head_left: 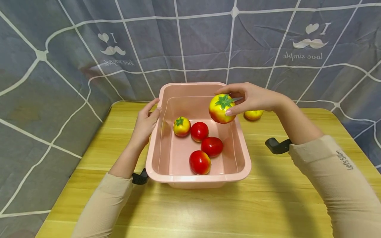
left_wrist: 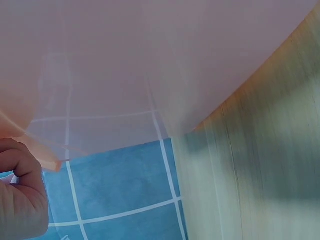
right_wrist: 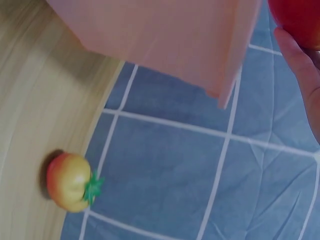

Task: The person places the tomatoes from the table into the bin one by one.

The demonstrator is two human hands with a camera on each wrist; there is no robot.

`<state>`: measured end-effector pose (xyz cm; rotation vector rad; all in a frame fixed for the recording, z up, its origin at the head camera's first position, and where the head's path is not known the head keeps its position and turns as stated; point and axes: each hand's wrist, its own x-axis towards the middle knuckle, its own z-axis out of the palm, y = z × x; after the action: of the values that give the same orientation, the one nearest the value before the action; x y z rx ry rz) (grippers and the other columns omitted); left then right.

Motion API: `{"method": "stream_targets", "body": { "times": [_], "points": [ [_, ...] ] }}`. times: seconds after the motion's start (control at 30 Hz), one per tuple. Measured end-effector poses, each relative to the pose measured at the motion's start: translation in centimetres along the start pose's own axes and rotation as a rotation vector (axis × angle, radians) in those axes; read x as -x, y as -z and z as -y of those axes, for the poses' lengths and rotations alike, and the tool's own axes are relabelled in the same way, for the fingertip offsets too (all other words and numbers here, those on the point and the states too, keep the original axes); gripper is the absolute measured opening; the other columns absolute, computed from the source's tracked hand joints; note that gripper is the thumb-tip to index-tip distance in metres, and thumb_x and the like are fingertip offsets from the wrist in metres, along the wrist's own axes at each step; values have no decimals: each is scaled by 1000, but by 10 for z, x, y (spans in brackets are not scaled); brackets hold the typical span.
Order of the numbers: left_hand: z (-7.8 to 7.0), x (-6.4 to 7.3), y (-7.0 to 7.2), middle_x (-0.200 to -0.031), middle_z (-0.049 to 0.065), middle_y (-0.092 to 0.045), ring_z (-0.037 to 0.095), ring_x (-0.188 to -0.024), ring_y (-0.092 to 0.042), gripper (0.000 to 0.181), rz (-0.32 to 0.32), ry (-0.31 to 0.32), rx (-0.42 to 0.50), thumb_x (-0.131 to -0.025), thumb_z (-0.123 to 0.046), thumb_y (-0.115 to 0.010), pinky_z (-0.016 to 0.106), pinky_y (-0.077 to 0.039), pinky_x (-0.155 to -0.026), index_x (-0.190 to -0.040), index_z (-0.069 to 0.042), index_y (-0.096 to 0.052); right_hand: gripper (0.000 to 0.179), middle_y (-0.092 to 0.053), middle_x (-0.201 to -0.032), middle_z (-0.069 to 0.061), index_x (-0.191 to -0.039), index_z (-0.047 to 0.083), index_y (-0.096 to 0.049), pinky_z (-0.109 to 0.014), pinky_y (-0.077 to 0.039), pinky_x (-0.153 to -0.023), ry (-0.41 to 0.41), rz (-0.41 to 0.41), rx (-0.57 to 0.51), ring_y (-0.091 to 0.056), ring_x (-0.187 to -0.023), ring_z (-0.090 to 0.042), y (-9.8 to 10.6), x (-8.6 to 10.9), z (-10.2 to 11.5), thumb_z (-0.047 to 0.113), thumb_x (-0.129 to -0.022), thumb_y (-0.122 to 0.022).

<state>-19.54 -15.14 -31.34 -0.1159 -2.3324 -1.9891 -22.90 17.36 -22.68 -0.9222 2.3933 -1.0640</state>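
A pink plastic basin (head_left: 198, 178) stands on the wooden table. My left hand (head_left: 145, 124) grips its left rim, thumb at the edge; the left wrist view shows those fingers (left_wrist: 20, 162) curled beside the rim. Above the basin's right side, my right hand (head_left: 253, 97) holds a yellow-red toy tomato (head_left: 218, 110), green leaf top facing up, pinched between thumb and fingers. Inside the basin lie another yellow-red tomato (head_left: 182, 127) with a green top and three red tomato-like pieces, a round one (head_left: 199, 132), one to its right (head_left: 212, 146) and one nearest me (head_left: 199, 162).
One more yellow-red tomato (right_wrist: 70, 181) sits on the table right of the basin, partly hidden by my right hand in the head view. A grey cloth (head_left: 205, 43) with white lines hangs behind and to the left of the table (head_left: 190, 211).
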Motion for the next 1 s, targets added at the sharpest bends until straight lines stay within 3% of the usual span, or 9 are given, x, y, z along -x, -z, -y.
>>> {"method": "stream_targets", "body": {
  "times": [0.43,0.63,0.8,1.0],
  "points": [
    [-3,2,1,-129,22,-51,33,-106,-58,47,3,-2,-20,-99,-18,-45,42,-52,-81,-143,-8,-36,59,-50,-123,-4,-133,11,-48,-39,-45,-96,55,56,-41,-51,-108,-20,-19,-27,4,15,-79,-72],
    [-2,2,1,-129,22,-50,33,-107,-57,47,4,0,-17,-99,-17,-44,40,-52,-81,-144,-7,-35,58,-55,-122,-5,-133,7,-48,-39,-45,-96,89,85,-31,-53,-108,-20,-26,-37,8,15,-80,-72],
    [-1,1,1,-129,23,-50,34,-107,-57,47,4,-3,-7,-99,-18,-44,42,-51,-82,-143,-6,-35,52,-55,-126,-9,-130,5,-51,-41,-45,-97,127,76,-9,-52,-115,-22,-30,-40,8,13,-82,-70],
    [0,2,1,-127,23,-51,35,-105,-58,46,4,-7,7,-99,-18,-44,44,-51,-80,-143,-7,-36,54,-53,-129,-9,-131,6,-50,-42,-44,-98,106,45,6,-50,-118,-22,-26,-36,0,14,-83,-70]
  ]
}}
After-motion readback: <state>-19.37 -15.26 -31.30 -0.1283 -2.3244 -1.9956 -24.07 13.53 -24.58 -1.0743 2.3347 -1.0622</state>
